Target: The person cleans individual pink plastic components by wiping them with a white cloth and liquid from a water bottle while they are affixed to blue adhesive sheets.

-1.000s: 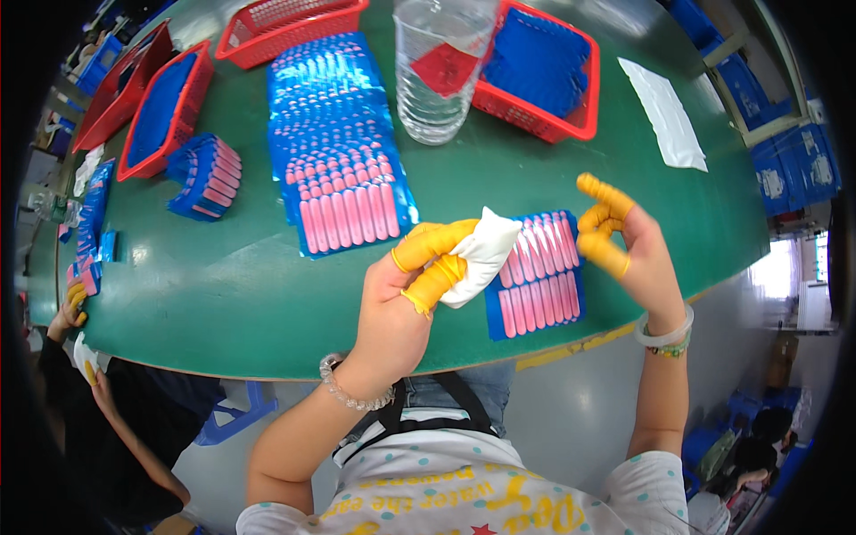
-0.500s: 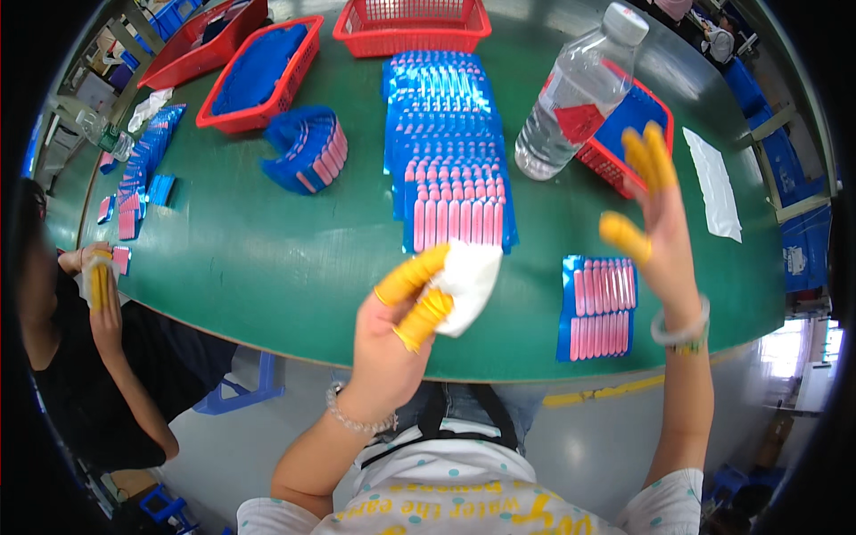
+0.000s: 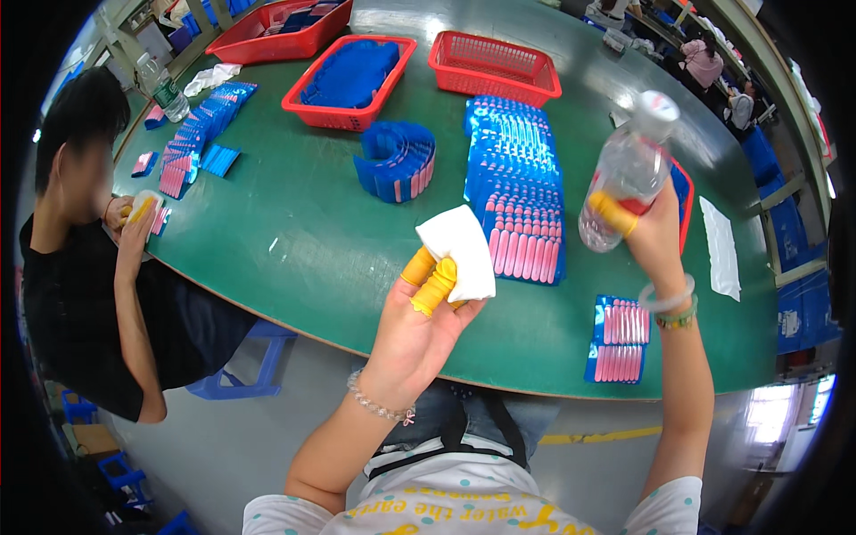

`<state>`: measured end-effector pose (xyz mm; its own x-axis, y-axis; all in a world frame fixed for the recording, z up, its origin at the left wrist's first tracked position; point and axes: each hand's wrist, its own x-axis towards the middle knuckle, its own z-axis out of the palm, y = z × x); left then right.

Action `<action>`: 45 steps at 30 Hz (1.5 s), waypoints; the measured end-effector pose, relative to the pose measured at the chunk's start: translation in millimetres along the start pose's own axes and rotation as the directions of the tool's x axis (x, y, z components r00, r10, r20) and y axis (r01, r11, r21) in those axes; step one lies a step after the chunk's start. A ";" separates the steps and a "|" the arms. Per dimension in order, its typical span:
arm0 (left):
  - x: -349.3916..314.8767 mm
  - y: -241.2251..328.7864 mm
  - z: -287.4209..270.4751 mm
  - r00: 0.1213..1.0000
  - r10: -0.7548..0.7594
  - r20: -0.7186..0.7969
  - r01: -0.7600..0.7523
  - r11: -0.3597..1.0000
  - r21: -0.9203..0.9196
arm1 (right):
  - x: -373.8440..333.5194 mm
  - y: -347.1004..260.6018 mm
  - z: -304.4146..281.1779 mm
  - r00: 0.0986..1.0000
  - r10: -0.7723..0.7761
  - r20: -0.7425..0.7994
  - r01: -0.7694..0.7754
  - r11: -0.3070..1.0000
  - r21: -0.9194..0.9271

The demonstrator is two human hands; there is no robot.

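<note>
Green table [image 3: 312, 227], grey floor [image 3: 232, 446]; left fingers [image 3: 435, 287] pinch white cloth [image 3: 468, 250], right fingers [image 3: 613, 214] grip clear bottle [image 3: 627, 165].

A green table [image 3: 330, 241] fills much of the view, its far end shiny with light. Below lies a grey floor [image 3: 236, 446] with a yellow line [image 3: 602, 436] and a blue stool [image 3: 269, 361]; at lower right a window [image 3: 769, 415] glows white
</note>
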<state>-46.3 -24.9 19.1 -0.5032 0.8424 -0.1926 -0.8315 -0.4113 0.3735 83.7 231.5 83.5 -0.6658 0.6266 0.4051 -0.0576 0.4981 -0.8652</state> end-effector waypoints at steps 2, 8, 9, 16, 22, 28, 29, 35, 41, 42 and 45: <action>-0.3 1.8 3.5 0.999 0.048 -0.001 -0.048 0.999 0.017 | -15.6 -28.2 9.8 0.991 -0.047 0.129 0.089 0.935 -0.344; 7.5 -7.3 18.2 0.943 0.296 0.154 -0.330 0.893 0.307 | -28.7 -46.2 10.1 0.878 -0.359 0.317 0.462 0.458 -0.760; 6.9 -5.4 19.8 0.945 0.277 0.174 -0.322 0.878 0.355 | -25.7 -51.1 9.2 0.857 -0.380 0.349 0.496 0.420 -0.760; 5.9 -14.9 15.9 0.931 0.291 0.222 -0.359 0.840 0.407 | -29.9 -54.0 3.2 0.841 -0.409 0.355 0.487 0.286 -0.825; -1.1 -16.7 8.9 0.919 0.319 0.233 -0.394 0.777 0.490 | -35.3 -61.5 3.9 0.800 -0.451 0.397 0.510 0.160 -0.845; -5.5 -23.6 3.4 0.926 0.314 0.210 -0.377 0.807 0.454 | -38.2 -64.3 2.4 0.770 -0.488 0.410 0.523 0.116 -0.844; -5.8 -23.1 1.8 0.923 0.314 0.221 -0.383 0.797 0.467 | -38.5 -63.9 2.5 0.773 -0.488 0.405 0.519 0.119 -0.847; -4.0 -23.9 -3.4 0.919 0.319 0.234 -0.393 0.802 0.450 | -39.9 -62.9 2.1 0.790 -0.462 0.402 0.516 0.147 -0.844; 0.9 -23.2 -1.9 0.910 0.357 0.212 -0.415 0.802 0.430 | -43.9 -55.8 0.1 0.785 -0.463 0.412 0.517 0.122 -0.847; 1.8 -23.4 -1.5 0.909 0.374 0.185 -0.417 0.805 0.421 | -44.8 -54.6 0.6 0.790 -0.454 0.412 0.517 0.133 -0.846; 3.8 -20.5 3.7 0.903 0.385 0.189 -0.429 0.808 0.404 | -46.5 -52.1 1.5 0.796 -0.441 0.415 0.519 0.143 -0.843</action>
<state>-30.3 -12.0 14.1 -0.7301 0.6686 0.1412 -0.3608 -0.5527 0.7512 116.6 175.5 109.3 -0.8132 0.0302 0.5813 0.2735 0.9014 0.3358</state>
